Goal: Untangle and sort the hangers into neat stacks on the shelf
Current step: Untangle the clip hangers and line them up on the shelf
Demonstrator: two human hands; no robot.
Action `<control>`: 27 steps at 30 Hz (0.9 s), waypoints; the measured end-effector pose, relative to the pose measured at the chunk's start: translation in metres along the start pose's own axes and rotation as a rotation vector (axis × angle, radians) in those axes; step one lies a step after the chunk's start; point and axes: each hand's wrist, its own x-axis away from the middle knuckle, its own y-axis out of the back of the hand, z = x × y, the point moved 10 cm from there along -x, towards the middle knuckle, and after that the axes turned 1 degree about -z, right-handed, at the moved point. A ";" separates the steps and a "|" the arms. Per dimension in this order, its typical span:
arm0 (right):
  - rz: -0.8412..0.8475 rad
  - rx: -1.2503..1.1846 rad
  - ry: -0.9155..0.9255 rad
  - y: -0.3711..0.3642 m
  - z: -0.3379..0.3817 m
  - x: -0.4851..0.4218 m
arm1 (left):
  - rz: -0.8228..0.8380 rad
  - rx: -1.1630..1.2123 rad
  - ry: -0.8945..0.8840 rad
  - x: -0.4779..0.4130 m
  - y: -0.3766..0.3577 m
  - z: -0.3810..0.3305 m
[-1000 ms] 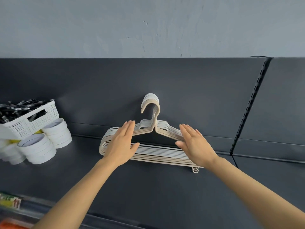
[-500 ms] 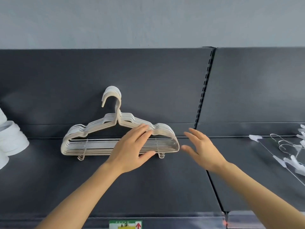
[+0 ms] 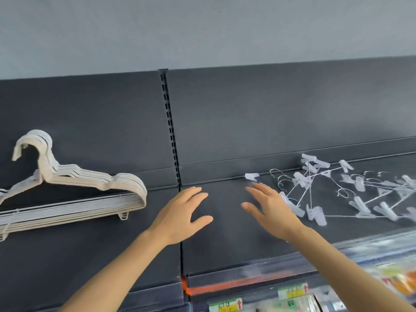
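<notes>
Hands empty, we hold both palms flat and spread above the dark shelf [image 3: 236,244], gripping nothing. Our left hand [image 3: 180,216] hovers at about six o'clock of the view's centre, fingers wide and pointing up toward twelve, right over the vertical seam where two shelf sections meet. Our right hand [image 3: 270,210] floats just beside it toward four o'clock, fingers also splayed open, its fingertips near the closest clip of the tangled clip hangers [image 3: 326,192]. That tangle of clear plastic clips and thin wire hooks sprawls across the shelf at three o'clock, crossing one another at odd angles; motion blur keeps us from counting them. Well apart, at nine o'clock, the stacked white hangers [image 3: 74,194] lie nested together, their hooks aligned and leaning against the dark back panel [image 3: 101,122], with the stack's left end cut off by the frame. A slotted upright [image 3: 170,131] runs down the back panel between the two groups. Blurred price labels [image 3: 225,305] line the shelf edge at six o'clock.
</notes>
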 end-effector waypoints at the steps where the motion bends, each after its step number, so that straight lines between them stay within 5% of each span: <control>1: -0.006 0.003 -0.007 0.011 -0.017 0.006 | 0.007 0.020 0.006 -0.008 -0.010 -0.019; 11: -0.014 -0.001 -0.182 0.088 -0.169 0.061 | 0.140 0.117 -0.059 -0.092 -0.088 -0.174; 27: -0.072 0.054 -0.382 0.157 -0.324 0.044 | 0.202 0.253 -0.212 -0.255 -0.157 -0.281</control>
